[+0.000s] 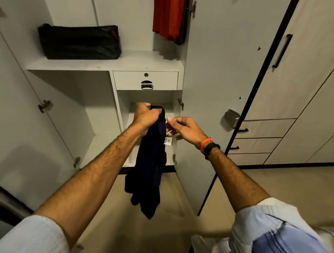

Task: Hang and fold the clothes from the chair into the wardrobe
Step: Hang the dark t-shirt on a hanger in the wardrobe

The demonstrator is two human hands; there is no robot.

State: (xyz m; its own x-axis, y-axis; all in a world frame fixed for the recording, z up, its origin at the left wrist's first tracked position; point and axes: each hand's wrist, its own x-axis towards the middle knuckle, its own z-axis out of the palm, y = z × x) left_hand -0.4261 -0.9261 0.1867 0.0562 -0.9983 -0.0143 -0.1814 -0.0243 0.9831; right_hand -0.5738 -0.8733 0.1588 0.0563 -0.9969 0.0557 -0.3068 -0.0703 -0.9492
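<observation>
1. Your left hand (146, 116) grips the top of the dark navy garment (151, 160), fingers curled round the bunched cloth; it hangs down in front of the open wardrobe (107, 63).
2. Your right hand (183, 128), just right of the garment, pinches a white tag (168, 126) at its edge.
3. On the far shelf sits a black bag (79, 42); a red garment (167, 16) hangs at far right.

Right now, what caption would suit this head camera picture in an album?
Left hand grips a dark garment hanging before the open wardrobe; right hand pinches its white tag.
</observation>
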